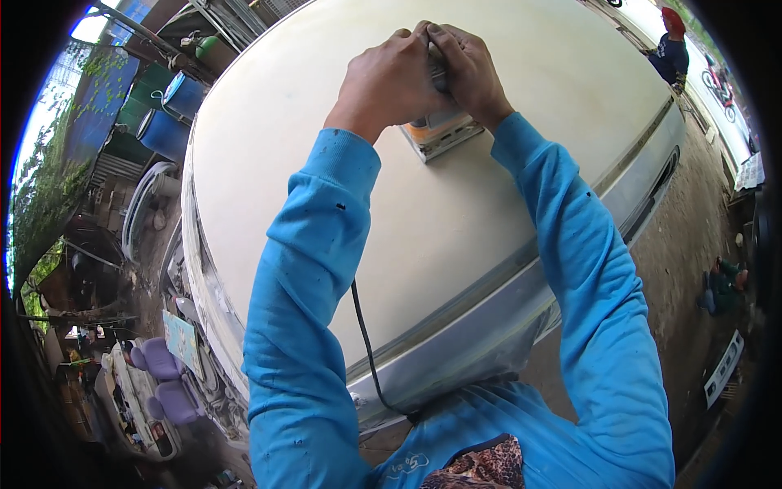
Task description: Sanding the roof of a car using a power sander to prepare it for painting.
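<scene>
Both my hands are closed around an electric sander (446, 128), orange and grey with a flat rectangular pad. The sander rests on the broad, cream-white roof (285, 122) of a vehicle. My left hand (387, 85) wraps its near left side. My right hand (472, 75) grips it from the right, with the thumbs almost meeting at the top. Most of the sander's body is hidden by my fingers. A black cord (364, 330) hangs over the roof's near edge, beside my left sleeve, and runs to my waist.
Blue barrels (165, 134) stand beyond the roof's left side. Purple seats (173, 387) and loose parts lie at lower left. A person in a red cap (673, 23) is at far right, beside a dirt path (684, 220). A white slotted panel (724, 369) lies at lower right.
</scene>
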Action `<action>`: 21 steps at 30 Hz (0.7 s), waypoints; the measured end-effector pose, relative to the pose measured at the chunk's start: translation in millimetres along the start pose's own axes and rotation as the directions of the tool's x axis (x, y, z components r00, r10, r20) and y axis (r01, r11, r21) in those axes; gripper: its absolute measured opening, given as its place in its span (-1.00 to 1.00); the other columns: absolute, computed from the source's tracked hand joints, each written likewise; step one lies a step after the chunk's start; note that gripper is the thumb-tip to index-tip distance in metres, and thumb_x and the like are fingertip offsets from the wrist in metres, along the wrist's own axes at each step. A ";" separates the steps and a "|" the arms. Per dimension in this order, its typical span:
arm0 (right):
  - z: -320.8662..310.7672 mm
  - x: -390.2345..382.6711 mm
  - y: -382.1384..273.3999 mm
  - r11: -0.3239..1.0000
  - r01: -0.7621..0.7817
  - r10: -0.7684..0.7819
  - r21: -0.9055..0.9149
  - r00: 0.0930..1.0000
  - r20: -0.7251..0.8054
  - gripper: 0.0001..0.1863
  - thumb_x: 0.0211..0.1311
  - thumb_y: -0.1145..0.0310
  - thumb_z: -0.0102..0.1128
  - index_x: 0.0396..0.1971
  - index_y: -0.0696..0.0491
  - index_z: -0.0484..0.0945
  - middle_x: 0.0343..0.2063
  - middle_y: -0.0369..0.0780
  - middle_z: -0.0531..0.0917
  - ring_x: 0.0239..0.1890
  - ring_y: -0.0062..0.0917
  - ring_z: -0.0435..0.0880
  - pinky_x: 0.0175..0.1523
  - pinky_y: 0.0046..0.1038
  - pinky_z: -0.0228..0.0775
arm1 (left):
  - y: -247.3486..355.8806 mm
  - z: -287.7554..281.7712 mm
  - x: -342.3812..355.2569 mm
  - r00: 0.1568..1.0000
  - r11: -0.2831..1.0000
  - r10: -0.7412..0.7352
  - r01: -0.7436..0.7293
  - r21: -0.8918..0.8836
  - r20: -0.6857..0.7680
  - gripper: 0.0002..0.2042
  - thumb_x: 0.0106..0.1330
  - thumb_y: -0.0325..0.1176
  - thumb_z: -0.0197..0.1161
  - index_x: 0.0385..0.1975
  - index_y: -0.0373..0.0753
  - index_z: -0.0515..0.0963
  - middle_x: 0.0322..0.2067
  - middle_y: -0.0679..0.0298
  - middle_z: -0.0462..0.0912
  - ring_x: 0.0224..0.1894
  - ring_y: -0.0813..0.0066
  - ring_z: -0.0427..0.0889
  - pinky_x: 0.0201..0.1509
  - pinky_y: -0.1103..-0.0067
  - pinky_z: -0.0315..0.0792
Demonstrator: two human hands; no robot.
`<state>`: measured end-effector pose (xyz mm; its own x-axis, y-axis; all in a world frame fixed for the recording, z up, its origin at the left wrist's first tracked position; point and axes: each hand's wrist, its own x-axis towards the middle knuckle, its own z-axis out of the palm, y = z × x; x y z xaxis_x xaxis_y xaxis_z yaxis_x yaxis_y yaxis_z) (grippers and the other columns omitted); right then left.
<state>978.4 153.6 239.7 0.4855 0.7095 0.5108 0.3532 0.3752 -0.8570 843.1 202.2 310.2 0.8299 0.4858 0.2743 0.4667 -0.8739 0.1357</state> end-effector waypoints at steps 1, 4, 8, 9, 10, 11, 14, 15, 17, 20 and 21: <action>-5.3 -0.6 2.5 1.000 0.011 -0.011 0.005 1.000 0.018 -0.52 0.41 0.05 0.00 -0.25 0.21 0.67 -0.39 -0.01 0.74 -0.36 -0.23 0.71 -0.12 -0.28 0.55 | 2.0 2.6 2.7 1.000 1.000 -0.004 0.004 0.013 0.017 -0.31 -0.14 -0.04 0.57 0.00 -0.31 0.57 -0.19 0.08 0.76 -0.19 0.10 0.78 -0.09 0.31 0.69; -12.2 -3.2 3.9 1.000 -0.021 0.021 0.008 0.999 0.045 -0.59 0.55 0.14 -0.06 -0.21 0.19 0.62 -0.37 -0.27 0.66 -0.32 -0.65 0.54 -0.12 -0.53 0.45 | 5.8 6.0 5.8 0.999 0.999 0.046 -0.046 0.005 0.002 -0.30 -0.14 -0.02 0.57 0.00 -0.31 0.57 -0.18 0.07 0.75 -0.17 0.10 0.78 -0.07 0.31 0.68; 1.7 -4.9 1.9 0.999 -0.044 0.045 -0.029 0.999 0.019 -0.59 0.54 0.13 -0.04 -0.21 0.19 0.63 -0.38 -0.28 0.67 -0.32 -0.65 0.55 -0.13 -0.53 0.46 | 0.1 -0.3 -1.9 1.000 1.000 0.020 -0.020 -0.013 0.022 -0.31 -0.14 -0.02 0.57 0.00 -0.30 0.57 -0.17 0.08 0.75 -0.15 0.10 0.77 -0.05 0.31 0.68; 7.0 -5.1 0.7 0.999 -0.027 0.027 -0.020 0.999 0.017 -0.59 0.54 0.13 -0.04 -0.21 0.19 0.63 -0.38 -0.28 0.67 -0.32 -0.65 0.55 -0.13 -0.53 0.46 | -3.4 -3.1 -4.9 1.000 1.000 0.003 -0.003 -0.019 0.030 -0.31 -0.14 -0.02 0.58 -0.01 -0.30 0.57 -0.17 0.09 0.75 -0.14 0.10 0.77 -0.04 0.32 0.68; 12.8 -4.9 0.3 0.999 -0.030 0.030 -0.022 1.000 -0.001 -0.54 0.47 0.07 -0.01 -0.24 0.20 0.65 -0.39 -0.15 0.71 -0.34 -0.44 0.64 -0.12 -0.41 0.52 | -6.4 -4.7 -8.1 0.999 1.000 -0.019 0.020 -0.016 0.039 -0.31 -0.15 -0.02 0.58 -0.01 -0.30 0.57 -0.17 0.09 0.75 -0.14 0.11 0.77 -0.04 0.32 0.67; 18.2 -4.7 -0.5 0.999 -0.031 0.031 -0.024 0.999 -0.015 -0.49 0.39 0.00 0.03 -0.26 0.21 0.67 -0.39 -0.02 0.75 -0.35 -0.24 0.74 -0.11 -0.29 0.57 | -9.5 -6.3 -11.3 0.999 0.999 -0.028 0.028 -0.021 0.036 -0.31 -0.15 -0.02 0.58 -0.01 -0.30 0.57 -0.17 0.09 0.75 -0.14 0.11 0.77 -0.04 0.32 0.67; 31.2 -6.2 -3.5 0.999 -0.050 0.050 -0.001 0.999 0.008 -0.48 0.39 0.00 0.03 -0.26 0.22 0.67 -0.39 0.00 0.75 -0.35 -0.22 0.74 -0.11 -0.27 0.58 | -17.9 -11.6 -19.8 0.998 0.999 -0.049 0.050 -0.011 0.039 -0.30 -0.15 -0.02 0.59 0.00 -0.30 0.56 -0.17 0.10 0.75 -0.13 0.12 0.77 -0.03 0.32 0.67; 34.7 -6.3 -4.9 0.999 -0.049 0.048 0.002 0.999 0.017 -0.48 0.39 0.00 0.03 -0.26 0.22 0.67 -0.39 0.00 0.75 -0.35 -0.22 0.74 -0.11 -0.27 0.58 | -19.3 -13.3 -22.6 0.997 0.998 -0.062 0.062 -0.006 0.043 -0.29 -0.15 -0.03 0.59 0.02 -0.30 0.56 -0.16 0.10 0.75 -0.13 0.12 0.77 -0.03 0.32 0.67; 38.1 -5.5 -8.1 0.999 -0.044 0.044 -0.002 0.999 0.016 -0.46 0.38 -0.02 0.03 -0.25 0.24 0.68 -0.38 0.02 0.75 -0.34 -0.21 0.75 -0.09 -0.28 0.58 | -20.6 -15.7 -25.7 0.996 0.997 -0.079 0.080 -0.002 0.044 -0.28 -0.15 -0.03 0.60 0.03 -0.30 0.55 -0.16 0.10 0.75 -0.12 0.13 0.77 -0.02 0.32 0.67; 47.6 -9.0 -13.5 0.999 -0.044 0.042 0.017 0.997 0.070 -0.44 0.37 -0.04 0.04 -0.23 0.25 0.68 -0.36 0.03 0.76 -0.32 -0.21 0.76 -0.09 -0.29 0.59 | -24.3 -21.7 -36.9 0.995 0.995 -0.095 0.095 -0.005 0.014 -0.26 -0.15 -0.04 0.60 0.05 -0.30 0.54 -0.15 0.09 0.75 -0.11 0.12 0.77 -0.01 0.31 0.67; 57.1 -11.8 -16.2 0.999 -0.044 0.043 0.018 0.996 0.078 -0.44 0.37 -0.04 0.04 -0.23 0.25 0.68 -0.36 0.03 0.76 -0.32 -0.21 0.76 -0.09 -0.29 0.59 | -29.5 -26.9 -44.8 0.994 0.994 -0.111 0.111 0.001 0.024 -0.26 -0.15 -0.04 0.60 0.05 -0.29 0.54 -0.14 0.09 0.75 -0.11 0.12 0.77 0.00 0.32 0.68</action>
<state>921.2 173.2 243.6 0.4364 0.7692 0.4669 0.3170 0.3541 -0.8798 783.9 205.7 319.6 0.7800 0.5801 0.2348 0.5563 -0.8146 0.1645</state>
